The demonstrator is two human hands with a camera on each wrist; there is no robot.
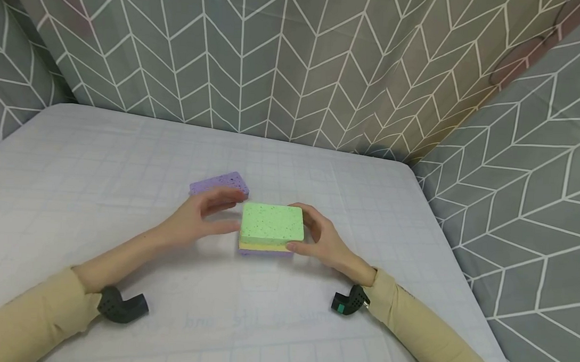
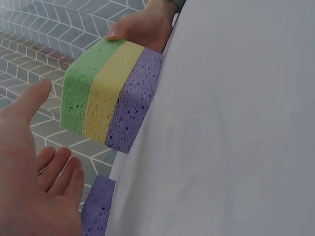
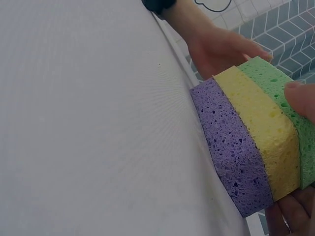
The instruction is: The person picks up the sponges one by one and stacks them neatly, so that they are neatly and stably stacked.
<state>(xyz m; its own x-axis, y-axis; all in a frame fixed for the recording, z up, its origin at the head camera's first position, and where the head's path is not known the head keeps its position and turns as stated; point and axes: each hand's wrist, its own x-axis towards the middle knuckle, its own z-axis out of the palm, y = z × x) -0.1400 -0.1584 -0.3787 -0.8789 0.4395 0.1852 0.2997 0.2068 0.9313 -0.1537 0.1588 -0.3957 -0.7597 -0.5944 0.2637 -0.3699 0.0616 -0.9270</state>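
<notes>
Three sponges lie stacked flat on the table in the head view: a green sponge on top, a yellow sponge in the middle and a purple sponge at the bottom. My right hand grips the green sponge at its right end, thumb on the near side and fingers on the far side. At the stack's left end is my left hand, its fingers and thumb spread apart. A gap shows between it and the stack in the left wrist view. Behind the left fingers lies another purple sponge, partly hidden.
A white cloth with faint grid lines covers the table. Grey patterned curtains hang behind it and along its right side. Each wrist carries a black camera, such as the left wrist camera.
</notes>
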